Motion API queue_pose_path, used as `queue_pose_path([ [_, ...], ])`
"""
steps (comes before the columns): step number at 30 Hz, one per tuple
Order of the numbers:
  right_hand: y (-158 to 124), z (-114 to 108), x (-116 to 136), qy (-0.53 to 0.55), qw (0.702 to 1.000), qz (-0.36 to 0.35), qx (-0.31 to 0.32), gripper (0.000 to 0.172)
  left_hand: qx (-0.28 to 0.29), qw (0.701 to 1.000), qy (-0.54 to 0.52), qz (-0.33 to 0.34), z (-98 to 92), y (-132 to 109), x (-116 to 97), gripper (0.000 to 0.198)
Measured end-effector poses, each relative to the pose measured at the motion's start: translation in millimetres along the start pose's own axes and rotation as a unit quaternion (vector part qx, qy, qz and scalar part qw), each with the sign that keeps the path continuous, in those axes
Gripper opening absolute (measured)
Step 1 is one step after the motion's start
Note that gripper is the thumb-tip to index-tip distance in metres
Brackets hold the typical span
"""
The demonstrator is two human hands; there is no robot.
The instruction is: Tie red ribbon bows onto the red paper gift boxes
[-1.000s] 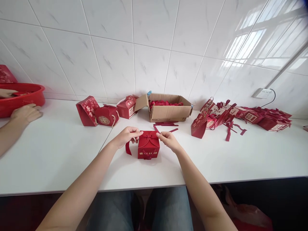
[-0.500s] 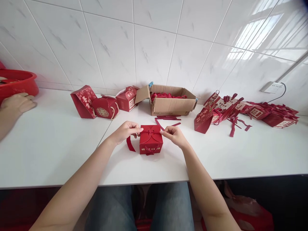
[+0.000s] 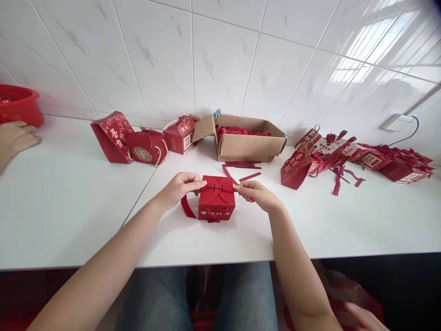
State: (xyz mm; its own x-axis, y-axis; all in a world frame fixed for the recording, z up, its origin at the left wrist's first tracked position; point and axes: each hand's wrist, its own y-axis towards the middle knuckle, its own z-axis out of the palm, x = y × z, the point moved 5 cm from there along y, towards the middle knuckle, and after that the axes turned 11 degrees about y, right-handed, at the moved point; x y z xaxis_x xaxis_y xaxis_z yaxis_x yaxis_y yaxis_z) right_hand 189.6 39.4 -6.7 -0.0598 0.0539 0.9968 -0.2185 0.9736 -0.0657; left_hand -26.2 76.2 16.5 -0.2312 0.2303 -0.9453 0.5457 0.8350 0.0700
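A small red gift box (image 3: 216, 212) with gold characters and a twisted cord on its front stands upright before me. Across its closed flaps runs a red ribbon (image 3: 225, 188), knotted at the middle of the top. My left hand (image 3: 186, 187) pinches the ribbon at the box's left edge, and a loose tail (image 3: 188, 207) hangs down to the table below it. Just off the right edge, my right hand (image 3: 257, 194) pinches the other end, which looks taut. Some fingers of both hands are curled out of sight.
Behind stands a cardboard box (image 3: 246, 148) of red ribbons, with cut strips (image 3: 241, 166) before it. Red boxes (image 3: 146, 147) are at the back left, more (image 3: 330, 151) at the right. Another person's hand (image 3: 19, 135) touches a red basin (image 3: 24, 108); another hand (image 3: 365, 317) shows lower right.
My right hand has moved right, away from the box edge, drawing the ribbon outward. My left hand stays at its edge. A hand has appeared at the lower right.
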Motion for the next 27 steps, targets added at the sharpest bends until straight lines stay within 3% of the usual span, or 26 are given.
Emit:
queue_pose_path([
  [7,-2,1,3,0.161,0.985,0.007,0.063,0.033,-0.014,1.0,0.025,0.001,0.9,0,2,0.037],
  [10,-2,2,7,0.203,0.975,-0.042,0.081,0.027,-0.024,0.999,0.033,0.007,3.2,1,2,0.036],
  [14,-3,2,15,0.189,0.974,-0.116,0.041,0.021,-0.04,0.997,0.063,0.019,9.5,1,1,0.038],
  [21,-2,4,16,0.177,0.972,-0.156,-0.002,0.023,-0.066,0.982,0.165,0.063,20.2,-2,-4,0.037],
  [25,-1,5,16,0.154,0.974,-0.166,-0.021,0.024,-0.16,0.955,0.221,0.116,16.2,-2,-23,0.024],
  [27,-2,5,17,0.138,0.975,-0.17,-0.029,0.028,-0.17,0.949,0.236,0.125,18.7,2,-37,0.025],
])
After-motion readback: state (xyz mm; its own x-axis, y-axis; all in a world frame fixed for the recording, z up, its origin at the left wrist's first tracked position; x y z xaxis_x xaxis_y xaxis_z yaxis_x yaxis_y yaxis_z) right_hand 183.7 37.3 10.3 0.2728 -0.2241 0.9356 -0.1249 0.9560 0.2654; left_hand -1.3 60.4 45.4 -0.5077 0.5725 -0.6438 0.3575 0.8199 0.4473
